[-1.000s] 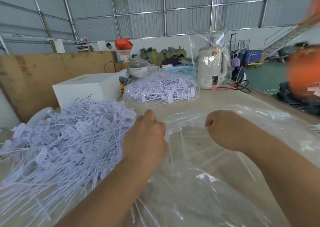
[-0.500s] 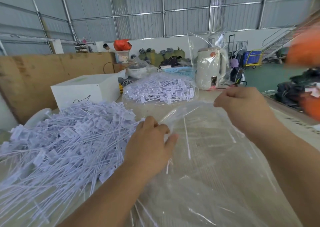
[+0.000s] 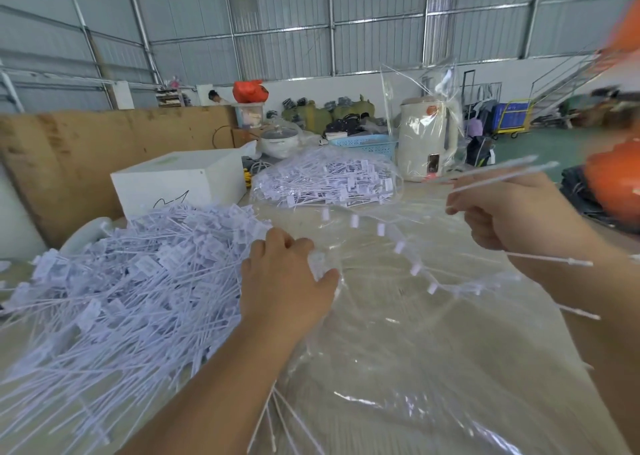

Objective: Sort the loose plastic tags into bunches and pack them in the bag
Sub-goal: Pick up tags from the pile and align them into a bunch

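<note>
A big heap of loose white plastic tags (image 3: pixel 114 291) covers the table's left side. A clear plastic bag (image 3: pixel 398 361) lies spread in front of me. My left hand (image 3: pixel 284 281) sits at the heap's right edge and grips the heads of a fan of tags (image 3: pixel 401 246) that spreads over the bag. My right hand (image 3: pixel 509 212), raised at the right, pinches a few tag stems that stick out to the upper right. A second bag filled with tags (image 3: pixel 329 180) lies farther back.
A white box (image 3: pixel 180 184) stands behind the heap, with a brown board (image 3: pixel 86 149) behind it. A wrapped cream kettle (image 3: pixel 427 139), a blue basket (image 3: pixel 367 142) and a pot (image 3: pixel 280 139) sit at the back. A blurred orange object (image 3: pixel 613 180) hangs at right.
My right hand pulled away to the right with tag stems, and a fan of tags now spreads between my hands. My left hand stayed at the heap's edge.
</note>
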The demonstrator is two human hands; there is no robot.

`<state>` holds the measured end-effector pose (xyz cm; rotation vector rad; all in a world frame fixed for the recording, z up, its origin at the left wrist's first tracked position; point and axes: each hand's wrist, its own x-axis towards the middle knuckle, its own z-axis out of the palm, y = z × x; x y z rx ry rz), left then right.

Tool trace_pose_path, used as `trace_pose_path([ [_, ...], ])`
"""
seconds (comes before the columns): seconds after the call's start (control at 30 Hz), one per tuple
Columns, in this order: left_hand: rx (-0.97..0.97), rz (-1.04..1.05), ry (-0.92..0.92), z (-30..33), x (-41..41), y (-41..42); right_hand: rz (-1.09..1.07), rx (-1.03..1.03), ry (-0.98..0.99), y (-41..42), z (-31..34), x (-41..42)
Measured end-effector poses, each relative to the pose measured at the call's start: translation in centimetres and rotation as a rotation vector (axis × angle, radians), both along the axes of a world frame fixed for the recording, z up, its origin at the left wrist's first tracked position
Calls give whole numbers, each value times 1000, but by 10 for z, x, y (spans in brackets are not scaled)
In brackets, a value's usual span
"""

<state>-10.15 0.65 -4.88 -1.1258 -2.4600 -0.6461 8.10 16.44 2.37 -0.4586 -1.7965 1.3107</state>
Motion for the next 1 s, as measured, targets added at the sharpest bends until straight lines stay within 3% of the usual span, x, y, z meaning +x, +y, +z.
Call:
trace_pose_path([
  [0.17,310,-248,-285,8,5,0,66,361,-284,-22,-17,-14],
  [0.27,452,-337,-336,13,1,-6,227,406,-465,-31,-26,-21],
  [0.37,546,-416,-517,13,-6,-7,394,416,-654,-40,-34,-26],
  [0.43,567,-502,-586,13,-5,-6,415,314,-570,-44,-36,-30],
  [0.53,582,-634,-627,15,0,-8,254,241,-320,-39,-39,-34],
  [0.6,570,-683,-633,15,3,-8,167,362,-281,-35,-41,-35],
  [0.73,606,-820,-694,18,10,-10,92,688,-387,-32,-50,-36],
  [0.83,556,-776,-690,20,11,-12,142,674,-357,-35,-49,-37],
  [0.93,535,-625,-663,24,9,-13,27,727,-365,-25,-45,-31],
  [1.0,655,-516,-808,31,6,-14,-35,765,-367,-20,-39,-26],
])
